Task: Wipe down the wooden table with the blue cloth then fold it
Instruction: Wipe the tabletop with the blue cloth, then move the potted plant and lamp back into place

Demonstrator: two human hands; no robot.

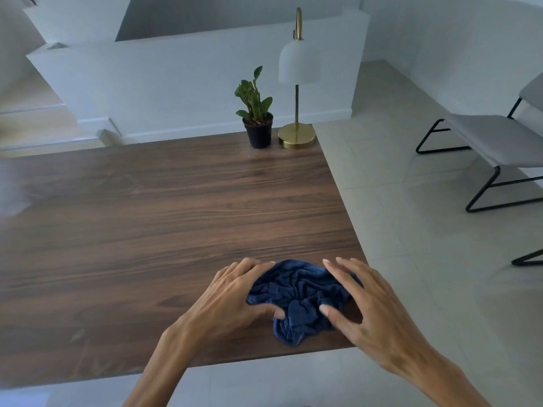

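Blue cloth: crumpled into a loose heap on the wooden worktop, near its front right corner. No clear long axis; the heap is roughly round, with a lobe of fabric drooping toward the near edge. Not folded.

Left hand: at the cloth's left side, fingers curled over the far left edge of the heap and thumb tucked into the folds below, gripping the fabric.

Right hand: at the cloth's right side, fingers spread and nearly straight, laid over the right edge of the heap; thumb tip pressed on the fabric near its middle.

Potted plant: green leaves standing in a black pot, upright at the far right end of the worktop, well apart from the cloth.

Table lamp: brass round base, thin stem, white dome shade; just beside the pot, at the far right corner.

Chair: grey seat on a black wire frame, on the pale tiled floor to the right of the worktop.
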